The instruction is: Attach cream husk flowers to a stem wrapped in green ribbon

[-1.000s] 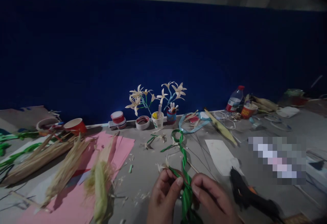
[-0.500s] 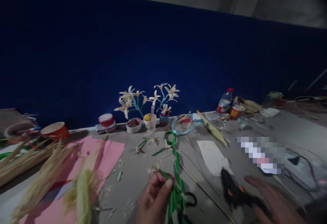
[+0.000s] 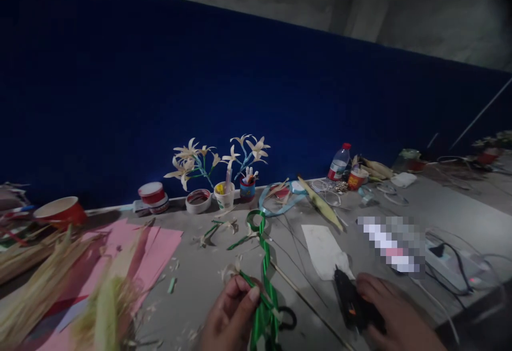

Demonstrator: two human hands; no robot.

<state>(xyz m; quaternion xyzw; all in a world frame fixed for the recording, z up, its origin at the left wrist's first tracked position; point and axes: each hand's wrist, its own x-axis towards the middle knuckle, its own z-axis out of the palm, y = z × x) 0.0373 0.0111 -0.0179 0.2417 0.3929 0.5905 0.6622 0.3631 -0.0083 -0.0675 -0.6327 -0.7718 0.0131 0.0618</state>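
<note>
My left hand (image 3: 232,308) is closed, pinching a green-wrapped stem (image 3: 248,279) between thumb and fingers. A pale, blurred flower sits at the stem's upper end. Just behind it runs a green ribbon (image 3: 265,260), rolled at its far end and hanging in folds towards me. On the right, my right hand (image 3: 394,311) has its fingers around the grip of a black glue gun (image 3: 347,292). The gun's nozzle points away, beside a sheet of white paper (image 3: 323,247). Black scissors handles (image 3: 288,318) show partly beside the ribbon.
Corn husks (image 3: 44,292) and pink paper (image 3: 166,241) cover the left side. Along the blue wall stand husk flowers (image 3: 256,148), cups and a bottle (image 3: 340,161). A thin stick (image 3: 308,303) lies between my hands. To the right is a power strip (image 3: 448,265) with cables.
My right hand has moved left and down onto the glue gun and closed around it. My left hand still pinches the stem. The view has turned slightly right.
</note>
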